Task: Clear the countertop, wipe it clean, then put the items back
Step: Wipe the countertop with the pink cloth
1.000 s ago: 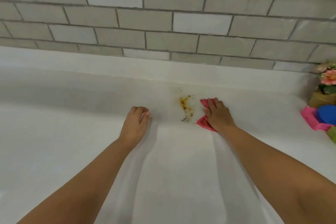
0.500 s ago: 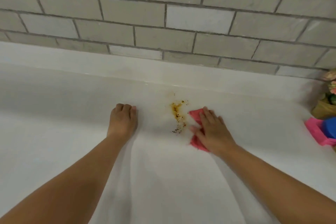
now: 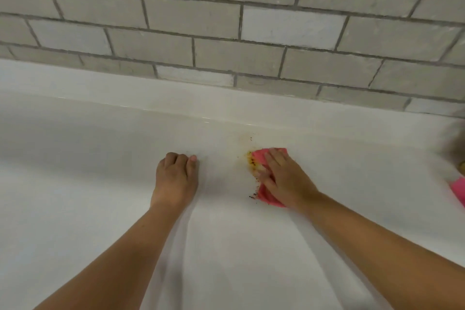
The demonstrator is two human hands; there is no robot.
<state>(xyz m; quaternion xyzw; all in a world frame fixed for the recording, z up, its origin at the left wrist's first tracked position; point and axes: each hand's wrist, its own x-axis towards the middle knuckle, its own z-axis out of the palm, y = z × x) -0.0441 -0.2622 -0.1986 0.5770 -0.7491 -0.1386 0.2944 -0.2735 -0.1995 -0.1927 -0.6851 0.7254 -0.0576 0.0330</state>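
now i am pressing my right grip (image 3: 286, 178) flat on the pink cloth (image 3: 263, 155), fingers straight and spread rather than curling round it. the cloth is lying on the white tabletop (image 3: 100, 184), covering the right side of the orange-brown stain (image 3: 251, 160). my left grip (image 3: 176, 176) is resting on the tabletop well left of the stain, clenched on nothing and bracing me.

to be wiping well, i judge i should be bearing down evenly and drawing the dark specks along the cloth's left edge into it in one pass, then turning to a clean face so i am not smearing the faint yellow haze behind it.

the cloth is hiding how much stain is lying beneath. at the far right edge a pink thing (image 3: 459, 189) is being cut off, with a blurred brownish shape above it; i am not able to tell what either is.
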